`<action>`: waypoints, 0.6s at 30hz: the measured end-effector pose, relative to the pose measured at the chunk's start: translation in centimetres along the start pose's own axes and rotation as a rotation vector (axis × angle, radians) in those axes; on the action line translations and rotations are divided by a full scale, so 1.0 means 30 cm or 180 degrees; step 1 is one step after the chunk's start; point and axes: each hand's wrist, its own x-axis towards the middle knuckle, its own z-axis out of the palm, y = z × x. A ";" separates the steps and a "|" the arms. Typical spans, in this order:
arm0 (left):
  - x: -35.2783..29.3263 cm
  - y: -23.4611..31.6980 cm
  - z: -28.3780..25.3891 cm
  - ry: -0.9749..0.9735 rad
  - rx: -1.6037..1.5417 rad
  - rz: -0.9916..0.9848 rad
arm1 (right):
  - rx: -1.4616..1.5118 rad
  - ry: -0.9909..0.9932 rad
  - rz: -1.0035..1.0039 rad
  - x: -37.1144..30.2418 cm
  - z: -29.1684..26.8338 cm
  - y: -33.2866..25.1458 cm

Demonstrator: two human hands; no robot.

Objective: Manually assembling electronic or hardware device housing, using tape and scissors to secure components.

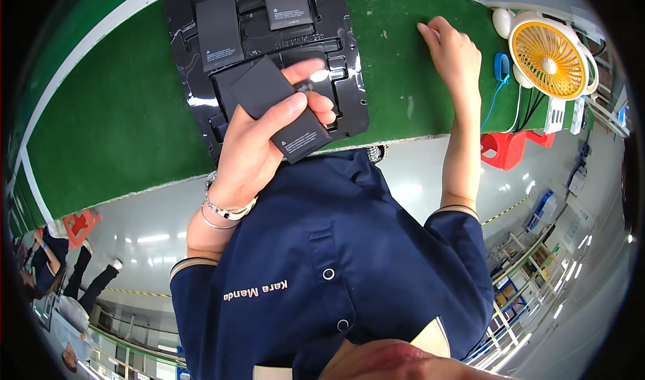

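My left hand (252, 135) is closed round a flat black battery (299, 135) with small white print. The thumb lies across its face and the fingers come round its far edge. It is held tilted over a black moulded plastic tray (349, 104). Two similar flat black batteries lie in the tray, one at the far left (218, 30) and one at the far middle (285, 4). Off to the right, my right hand (455, 54) is by the green tabletop with curled fingers, thumb near the index finger. Whatever is between them, if anything, is too small to make out.
A white and yellow fan (547, 61) stands at the right end of the green table (396, 77), with a blue strap (501, 67) and cables beside it. Red stools (504, 150) are below the table edge. Other people (67, 292) are at the lower left.
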 end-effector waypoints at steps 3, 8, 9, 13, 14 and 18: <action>0.009 -0.021 -0.023 0.0065 -0.0181 -0.0225 | -0.0244 0.0861 -0.0569 -0.006 0.029 0.056; 0.026 -0.021 -0.002 -0.0166 0.0063 -0.0184 | 0.0475 0.1484 -0.0585 0.115 0.002 -0.008; 0.025 -0.018 -0.002 -0.0274 0.0138 -0.0139 | 0.0676 0.1337 -0.0420 0.163 -0.003 -0.039; 0.011 0.024 0.034 -0.0275 0.0681 0.0204 | 0.0755 0.1745 -0.0497 0.362 0.055 -0.115; 0.004 0.029 0.032 -0.0218 0.0805 0.0344 | 0.0733 0.1619 -0.0540 0.395 0.069 -0.133; 0.002 0.061 0.007 -0.0034 0.1353 0.0843 | 0.1215 0.1988 -0.0905 0.337 -0.034 -0.240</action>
